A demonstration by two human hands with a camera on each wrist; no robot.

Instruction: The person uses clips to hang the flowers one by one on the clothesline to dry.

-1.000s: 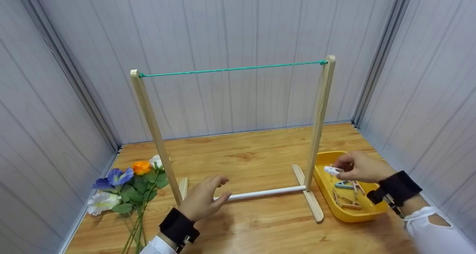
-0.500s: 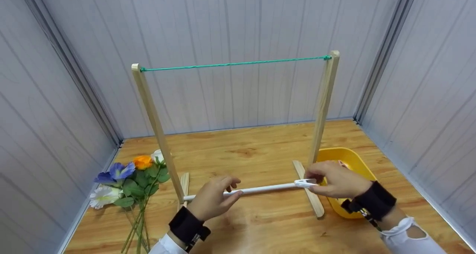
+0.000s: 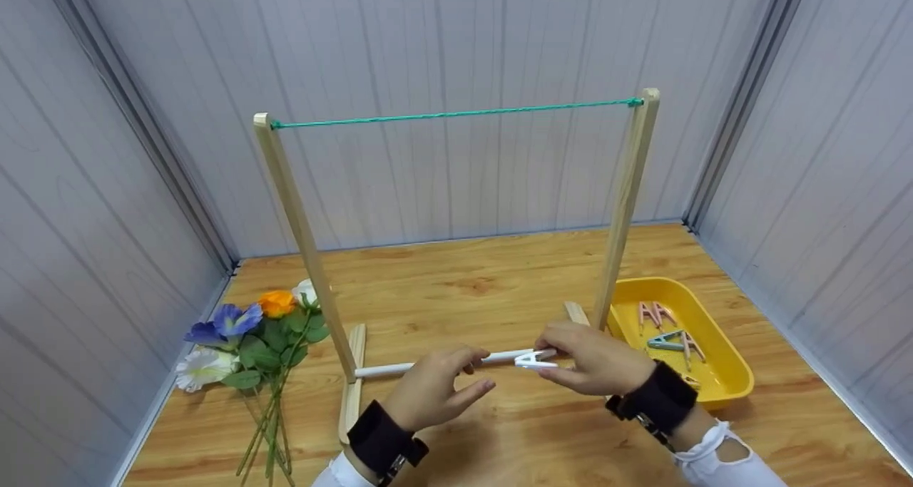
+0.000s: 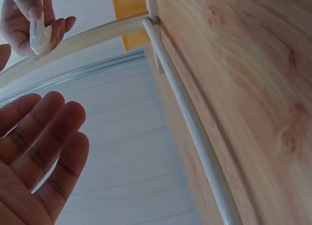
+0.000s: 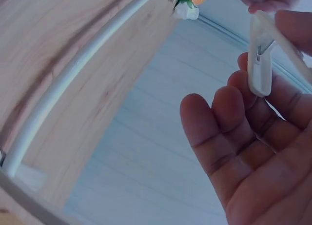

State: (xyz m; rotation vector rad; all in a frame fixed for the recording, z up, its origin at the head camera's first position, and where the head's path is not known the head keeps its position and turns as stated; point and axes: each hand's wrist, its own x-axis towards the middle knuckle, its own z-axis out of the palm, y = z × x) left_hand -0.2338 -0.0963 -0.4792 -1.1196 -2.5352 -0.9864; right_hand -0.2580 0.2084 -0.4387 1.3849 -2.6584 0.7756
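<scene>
A white clothespin [image 3: 533, 360] is pinched between the thumb and fingers of my right hand [image 3: 595, 359], its nose pointing left. In the right wrist view the clothespin [image 5: 260, 59] shows its metal spring and spread handles. My left hand [image 3: 444, 387] is just left of it, fingers loosely bent, nothing in its grasp. The left wrist view shows that left hand [image 4: 41, 152] with its fingers apart and the palm bare. Both hands hover in front of the white bar [image 3: 385, 369] of a wooden stand [image 3: 303, 237], partly hiding it. A green string [image 3: 456, 114] runs between the posts' tops.
A yellow tray [image 3: 735, 380] on the right holds several pink, teal and wooden-coloured clothespins [image 3: 667, 341]. Artificial flowers [image 3: 239, 323] with long green stems lie at the left. Pale panel walls [image 3: 471, 180] enclose the wooden table [image 3: 456, 273] at the back and sides.
My right hand has carried the white clothespin from above the tray leftward to the front of the bar. My left hand has shifted right towards it, still holding nothing.
</scene>
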